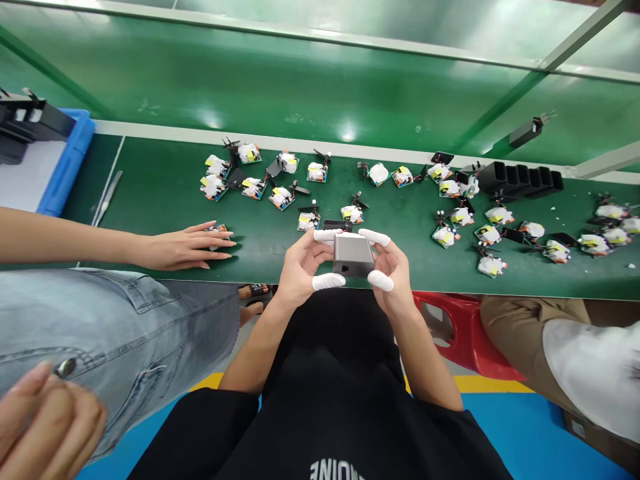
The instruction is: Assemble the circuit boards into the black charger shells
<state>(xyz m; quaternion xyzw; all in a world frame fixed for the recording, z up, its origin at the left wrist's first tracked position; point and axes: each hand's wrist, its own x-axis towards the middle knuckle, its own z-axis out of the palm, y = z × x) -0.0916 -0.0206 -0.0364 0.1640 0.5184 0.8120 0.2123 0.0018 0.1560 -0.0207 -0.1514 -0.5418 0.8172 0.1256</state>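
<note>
Grip clamped from both sides over the near edge of the green counter [263, 237]: left hand [300, 268] and right hand [396, 270] hold the dark gray casing [353, 255] at centre frame, probably steadying it with top and near end uncovered. Circuit assemblies [307, 221] seem spread across mid-frame for reach; white fingertip covers [329, 281] likely prevent smudges.

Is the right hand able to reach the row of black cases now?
Probably not yet: the right hand is on the grey case, and circuit boards lie between it and the row of black cases.
</note>
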